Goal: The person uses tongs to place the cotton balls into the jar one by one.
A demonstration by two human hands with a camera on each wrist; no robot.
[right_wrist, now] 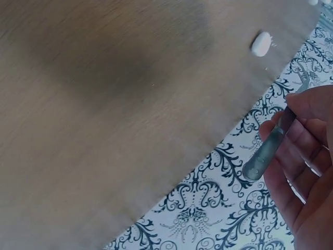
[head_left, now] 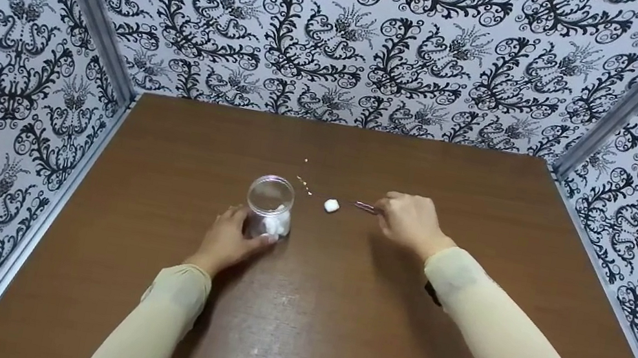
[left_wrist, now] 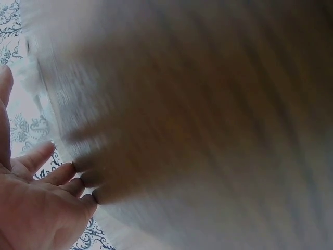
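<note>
A clear jar with several white lumps inside stands on the table, left of its middle. My left hand holds it low down, thumb across the near side and fingers around the left. Between thumb and fingers in the left wrist view, the left hand shows only a faint, see-through part of the jar. My right hand grips a small metal fork by its handle, tines pointing away from the palm. In the head view the fork points left toward a single white lump on the table.
Pale crumbs lie scattered on the brown table behind and left of the single lump. Patterned walls close off the table's back and both sides, with metal posts at the corners.
</note>
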